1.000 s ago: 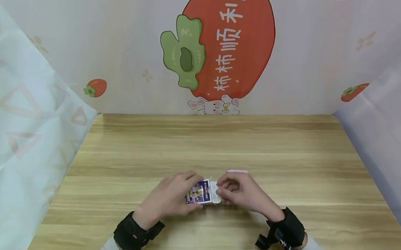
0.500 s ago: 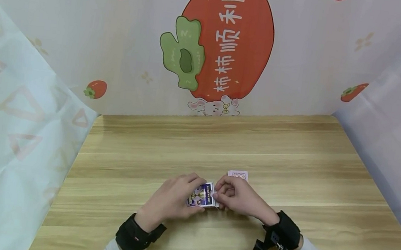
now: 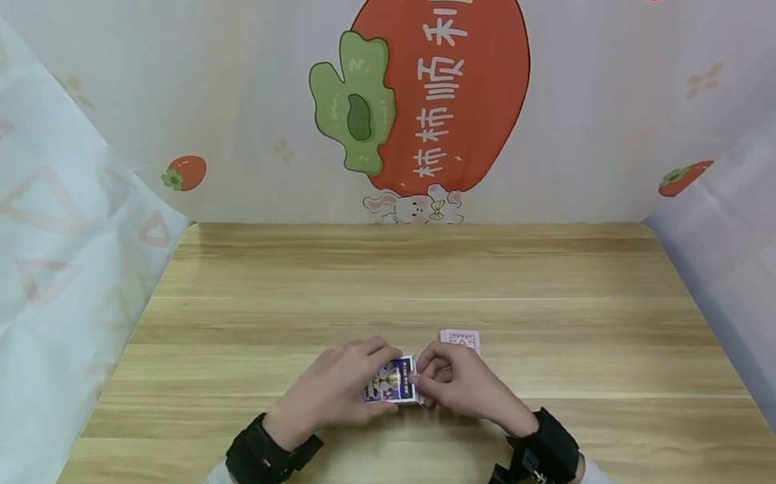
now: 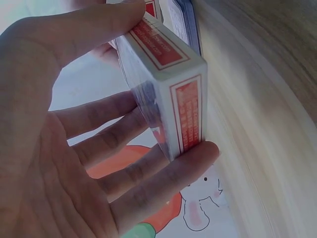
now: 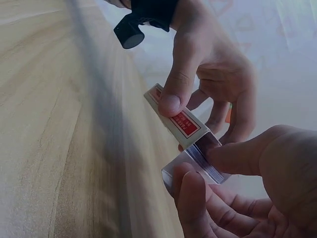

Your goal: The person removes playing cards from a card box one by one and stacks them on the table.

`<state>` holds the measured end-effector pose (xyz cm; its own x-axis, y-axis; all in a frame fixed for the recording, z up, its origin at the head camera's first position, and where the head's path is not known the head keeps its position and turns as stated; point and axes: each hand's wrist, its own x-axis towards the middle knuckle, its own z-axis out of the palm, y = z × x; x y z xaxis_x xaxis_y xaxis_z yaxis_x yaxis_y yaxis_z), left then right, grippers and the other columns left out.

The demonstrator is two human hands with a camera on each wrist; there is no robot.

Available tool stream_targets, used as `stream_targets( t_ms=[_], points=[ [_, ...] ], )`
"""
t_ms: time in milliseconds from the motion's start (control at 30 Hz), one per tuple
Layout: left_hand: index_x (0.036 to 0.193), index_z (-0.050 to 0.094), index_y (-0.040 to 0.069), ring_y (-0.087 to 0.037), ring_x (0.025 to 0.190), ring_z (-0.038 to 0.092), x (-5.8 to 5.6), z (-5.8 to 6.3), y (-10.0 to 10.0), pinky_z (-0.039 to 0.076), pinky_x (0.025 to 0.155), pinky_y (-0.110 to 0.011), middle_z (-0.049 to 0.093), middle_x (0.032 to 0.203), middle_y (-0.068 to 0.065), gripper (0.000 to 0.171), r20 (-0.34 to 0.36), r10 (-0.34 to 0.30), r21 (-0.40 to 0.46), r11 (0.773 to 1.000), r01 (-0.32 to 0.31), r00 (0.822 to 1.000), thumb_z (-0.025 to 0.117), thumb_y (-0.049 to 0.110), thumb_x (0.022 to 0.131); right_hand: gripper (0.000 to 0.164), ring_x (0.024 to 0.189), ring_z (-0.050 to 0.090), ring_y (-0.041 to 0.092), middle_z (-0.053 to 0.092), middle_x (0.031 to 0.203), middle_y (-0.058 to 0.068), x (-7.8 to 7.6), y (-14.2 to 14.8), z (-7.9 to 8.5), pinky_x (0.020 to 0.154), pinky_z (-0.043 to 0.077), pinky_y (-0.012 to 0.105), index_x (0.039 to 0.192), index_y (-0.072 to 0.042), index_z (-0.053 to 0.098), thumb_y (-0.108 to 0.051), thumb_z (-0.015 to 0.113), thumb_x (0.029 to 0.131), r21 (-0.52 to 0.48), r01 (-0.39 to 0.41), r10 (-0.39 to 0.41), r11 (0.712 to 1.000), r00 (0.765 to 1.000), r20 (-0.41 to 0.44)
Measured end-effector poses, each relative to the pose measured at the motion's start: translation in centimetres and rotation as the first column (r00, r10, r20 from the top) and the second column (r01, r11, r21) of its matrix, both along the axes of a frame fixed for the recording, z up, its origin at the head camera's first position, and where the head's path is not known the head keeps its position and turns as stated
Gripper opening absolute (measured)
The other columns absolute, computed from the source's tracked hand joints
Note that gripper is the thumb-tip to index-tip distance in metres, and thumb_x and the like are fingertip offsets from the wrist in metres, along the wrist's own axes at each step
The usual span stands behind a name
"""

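Observation:
A small playing card box [image 3: 393, 380], purple and gold on top with red-and-white sides, is gripped by my left hand [image 3: 336, 381] across its two narrow sides. In the left wrist view the thumb presses one side of the card box [image 4: 185, 116], with fingers along the other. My right hand [image 3: 461, 380] pinches at the right end, where the right wrist view shows the card box [image 5: 183, 121] open. Dark card edges [image 5: 204, 161] show in the opening. The right thumb touches there, while curled fingers hold the white flap [image 5: 178, 166].
Behind my right hand lies a pink-backed card stack [image 3: 461, 338], partly covered by that hand. Everything is on a wood-grain table [image 3: 296, 279]. A printed cloth [image 3: 264, 65] hangs along the far edge, with more cloth at both sides.
My right hand has moved slightly toward me and closer to the box, so less of the white flap shows. More of the card stack is visible. The box has shifted slightly right.

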<state>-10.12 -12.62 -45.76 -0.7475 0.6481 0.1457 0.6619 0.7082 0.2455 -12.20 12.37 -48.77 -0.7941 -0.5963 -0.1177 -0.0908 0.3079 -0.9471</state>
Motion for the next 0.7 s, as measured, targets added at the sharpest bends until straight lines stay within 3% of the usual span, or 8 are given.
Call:
stream_targets(
  t_ms=[233,567,700],
  points=[
    [0.133,0.068,0.013,-0.014,0.098,0.071,0.1,0.0,-0.1,0.059,0.077,-0.029,0.072,0.123,0.000,0.068,0.007,0.020,0.002,1.000,-0.020,1.000,0.092,0.048,0.081,0.014,0.071,0.075,0.035,0.072,0.084,0.010,-0.5,0.6,0.4,0.062,0.063,0.048,0.104,0.001,0.065,-0.007,0.074,0.098,-0.001,0.006,-0.006,1.000,1.000,0.029],
    [0.136,0.066,0.013,-0.015,0.100,0.071,-0.3,0.3,-0.7,0.060,0.080,-0.030,0.072,0.127,-0.002,0.069,0.046,0.062,0.012,0.998,-0.063,0.997,0.092,0.046,0.082,0.018,0.074,0.077,0.041,0.076,0.091,0.018,-2.0,2.8,1.8,0.070,0.064,0.053,0.110,0.008,0.062,-0.003,0.070,0.098,-0.036,0.066,-0.057,0.997,0.975,0.216],
    [0.138,0.066,0.012,-0.016,0.102,0.071,-0.4,0.6,-1.0,0.060,0.082,-0.032,0.072,0.129,-0.004,0.071,0.066,0.091,0.013,0.996,-0.092,0.994,0.092,0.045,0.081,0.017,0.069,0.074,0.029,0.075,0.091,0.017,-2.6,4.0,2.4,0.063,0.064,0.043,0.112,0.006,0.061,-0.005,0.067,0.101,-0.012,0.075,-0.072,0.997,0.979,0.189]
  ],
)
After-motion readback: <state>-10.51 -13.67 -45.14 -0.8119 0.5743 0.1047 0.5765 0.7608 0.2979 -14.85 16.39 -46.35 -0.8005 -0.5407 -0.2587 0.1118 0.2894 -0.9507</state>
